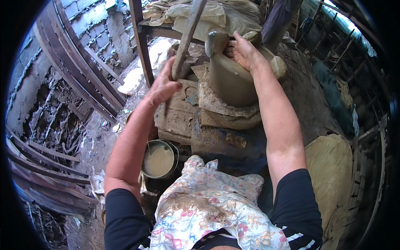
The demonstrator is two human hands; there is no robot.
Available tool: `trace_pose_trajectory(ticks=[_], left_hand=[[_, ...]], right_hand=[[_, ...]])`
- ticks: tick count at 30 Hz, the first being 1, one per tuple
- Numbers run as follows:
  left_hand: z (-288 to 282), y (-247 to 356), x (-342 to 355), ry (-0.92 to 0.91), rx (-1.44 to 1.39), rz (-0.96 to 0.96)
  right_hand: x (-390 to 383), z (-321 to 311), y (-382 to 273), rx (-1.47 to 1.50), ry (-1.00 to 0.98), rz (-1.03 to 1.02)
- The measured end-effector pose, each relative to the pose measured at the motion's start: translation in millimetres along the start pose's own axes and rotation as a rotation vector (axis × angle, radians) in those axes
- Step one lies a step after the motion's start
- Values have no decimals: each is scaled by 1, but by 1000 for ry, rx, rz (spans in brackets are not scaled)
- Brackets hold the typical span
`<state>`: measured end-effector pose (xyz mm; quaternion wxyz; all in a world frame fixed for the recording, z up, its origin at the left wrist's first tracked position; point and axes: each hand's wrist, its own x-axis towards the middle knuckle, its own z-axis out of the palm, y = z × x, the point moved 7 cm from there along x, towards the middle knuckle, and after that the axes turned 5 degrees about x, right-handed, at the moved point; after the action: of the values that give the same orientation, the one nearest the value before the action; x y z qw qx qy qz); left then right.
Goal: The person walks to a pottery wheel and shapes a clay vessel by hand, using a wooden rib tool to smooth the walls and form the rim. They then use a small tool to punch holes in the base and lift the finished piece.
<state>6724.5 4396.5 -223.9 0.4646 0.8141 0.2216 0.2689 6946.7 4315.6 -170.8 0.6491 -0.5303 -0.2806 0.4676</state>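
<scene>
1. Currently reaching up and forward with both arms, bare below dark sleeves.
2. Extending the right hand to 1 o'clock, at the top of the pot, thumb raised and apart, fingers loosely bent beside the inner face of the left prong; grip open, not closed around anything, firmness of contact impossible to tell.
3. Raising the left hand at 11 o'clock, beside the stick, fingers partly hidden behind it and blurred; cannot tell whether closed on it or only touching.
4. Find the pot at 1 o'clock, upright, grey-brown and smooth-walled, with more prongs around its rim, seated on a rough slab.
5. At 12 o'clock, beyond the pot, see a crumpled sheet on a wooden rack.
6. Between 7 and 8 o'clock, see a bucket with cloudy tan liquid.
7. At 6 o'clock, see a floral apron, smeared brown.
8. At 4 o'clock, see a yellowish rounded panel; at 10, curved-looking planks before a block wall.
</scene>
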Motion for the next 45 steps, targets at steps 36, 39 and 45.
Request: trace_pose_trajectory(ticks=[36, 39, 45], left_hand=[[-60, 86, 55, -53, 1171, 316], [-63, 83, 56, -19, 1088, 315], [-62, 92, 49, 66, 1089, 446]], right_hand=[[-13, 1, -7, 265, -82, -48], [-12, 1, -7, 261, -96, -52], [-14, 1, -7, 267, -96, -52]])
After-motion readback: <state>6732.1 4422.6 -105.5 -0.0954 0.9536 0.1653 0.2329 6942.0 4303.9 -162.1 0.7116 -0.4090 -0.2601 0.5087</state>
